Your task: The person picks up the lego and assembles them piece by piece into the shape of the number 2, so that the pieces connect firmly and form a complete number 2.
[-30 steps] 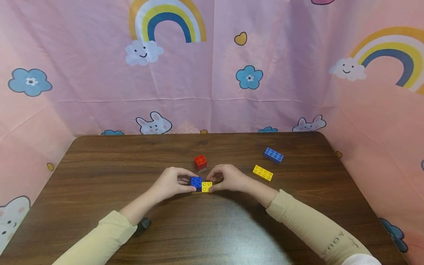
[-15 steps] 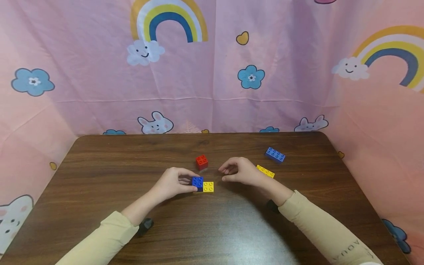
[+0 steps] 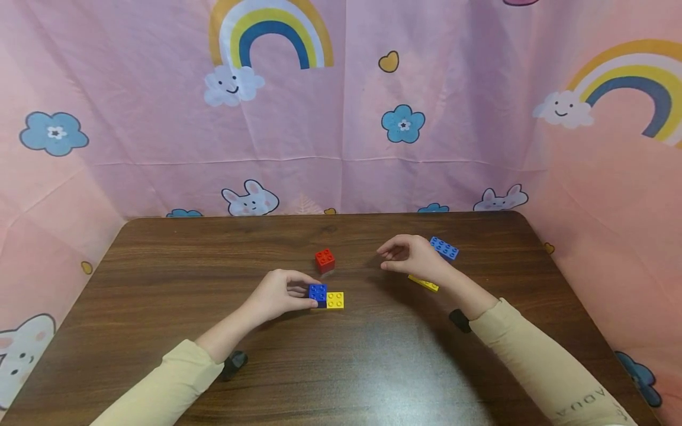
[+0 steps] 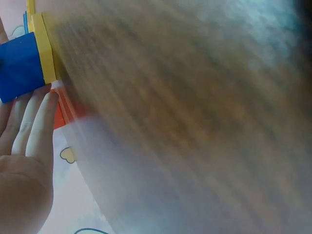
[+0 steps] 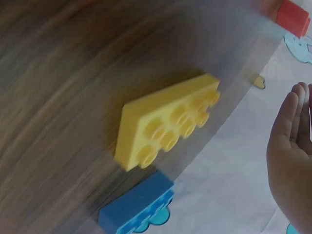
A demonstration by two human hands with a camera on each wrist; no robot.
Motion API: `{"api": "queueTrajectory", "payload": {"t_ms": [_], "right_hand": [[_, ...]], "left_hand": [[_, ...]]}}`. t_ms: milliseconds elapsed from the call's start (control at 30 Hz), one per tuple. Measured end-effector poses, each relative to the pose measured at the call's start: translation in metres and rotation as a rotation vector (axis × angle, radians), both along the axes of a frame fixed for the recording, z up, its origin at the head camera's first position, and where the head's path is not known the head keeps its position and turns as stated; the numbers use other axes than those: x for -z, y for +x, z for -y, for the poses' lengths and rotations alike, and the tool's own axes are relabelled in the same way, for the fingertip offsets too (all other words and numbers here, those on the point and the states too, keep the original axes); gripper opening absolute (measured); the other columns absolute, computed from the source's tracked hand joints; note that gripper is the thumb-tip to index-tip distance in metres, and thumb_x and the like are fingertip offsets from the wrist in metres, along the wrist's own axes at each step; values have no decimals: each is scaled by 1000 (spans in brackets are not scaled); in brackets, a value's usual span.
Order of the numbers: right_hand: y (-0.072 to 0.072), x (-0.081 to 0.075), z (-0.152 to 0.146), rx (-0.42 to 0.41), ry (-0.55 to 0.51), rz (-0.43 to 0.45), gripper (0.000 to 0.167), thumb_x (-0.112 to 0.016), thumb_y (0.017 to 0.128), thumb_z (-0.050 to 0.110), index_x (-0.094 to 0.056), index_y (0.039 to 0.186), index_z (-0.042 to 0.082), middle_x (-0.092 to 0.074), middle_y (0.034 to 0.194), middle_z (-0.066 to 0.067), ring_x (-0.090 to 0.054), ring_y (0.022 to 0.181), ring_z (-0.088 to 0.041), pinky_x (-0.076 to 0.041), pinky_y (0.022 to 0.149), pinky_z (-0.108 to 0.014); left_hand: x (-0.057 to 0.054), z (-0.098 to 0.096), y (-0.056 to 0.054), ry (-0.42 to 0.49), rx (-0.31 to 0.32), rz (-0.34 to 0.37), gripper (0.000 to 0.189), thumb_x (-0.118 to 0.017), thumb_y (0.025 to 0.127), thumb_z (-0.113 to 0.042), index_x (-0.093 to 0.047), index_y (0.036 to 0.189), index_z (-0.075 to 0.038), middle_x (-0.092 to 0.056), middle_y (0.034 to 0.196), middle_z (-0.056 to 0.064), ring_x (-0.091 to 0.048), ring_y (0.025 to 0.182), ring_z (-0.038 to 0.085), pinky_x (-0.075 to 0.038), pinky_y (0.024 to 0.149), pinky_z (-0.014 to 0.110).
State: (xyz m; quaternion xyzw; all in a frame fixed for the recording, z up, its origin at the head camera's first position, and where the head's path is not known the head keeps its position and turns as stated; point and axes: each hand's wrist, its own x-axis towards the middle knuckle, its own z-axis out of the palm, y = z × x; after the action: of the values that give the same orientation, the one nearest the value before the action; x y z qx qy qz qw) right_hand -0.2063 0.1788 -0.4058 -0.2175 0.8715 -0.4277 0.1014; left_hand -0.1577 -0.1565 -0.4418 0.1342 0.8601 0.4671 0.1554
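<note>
Pinching a dark-blue brick is the left hand; the right hand, fingers relaxed, hovers near a long yellow brick.

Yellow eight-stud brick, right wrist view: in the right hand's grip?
No, the yellow eight-stud brick lies on the wood-grain tabletop, visibly apart from the right hand.
</note>
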Motion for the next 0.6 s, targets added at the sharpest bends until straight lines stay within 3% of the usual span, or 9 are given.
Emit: {"api": "queueTrajectory", "payload": {"t_ms": [200, 433, 600], "right_hand": [[-2, -2, -14, 52, 17, -24, 28, -79, 95, 5, -75, 120, -4, -76, 113, -22, -72, 99, -25, -62, 87, -27], [-7, -5, -29, 139, 52, -1, 31, -81, 95, 12, -75, 123, -1, -78, 112, -15, -73, 99, -23, -61, 92, -32], [-12, -6, -42, 171, 56, -3, 32, -79, 97, 13, -74, 124, -2, -78, 115, -18, -74, 100, -27, -60, 87, -24]], "left_hand": [[2, 0, 0, 12, -1, 9, 34, -88, 87, -7, -78, 119, -1, -73, 129, 26, -77, 110, 34, -67, 91, 41], [2, 1, 0, 19, -5, 11, 35, -88, 86, -6, -78, 119, -2, -74, 128, 24, -77, 110, 34, -67, 92, 41], [1, 0, 0, 21, -1, 11, 35, -88, 87, -6, -78, 120, -1, -73, 129, 25, -76, 111, 34, -67, 92, 41]]}}
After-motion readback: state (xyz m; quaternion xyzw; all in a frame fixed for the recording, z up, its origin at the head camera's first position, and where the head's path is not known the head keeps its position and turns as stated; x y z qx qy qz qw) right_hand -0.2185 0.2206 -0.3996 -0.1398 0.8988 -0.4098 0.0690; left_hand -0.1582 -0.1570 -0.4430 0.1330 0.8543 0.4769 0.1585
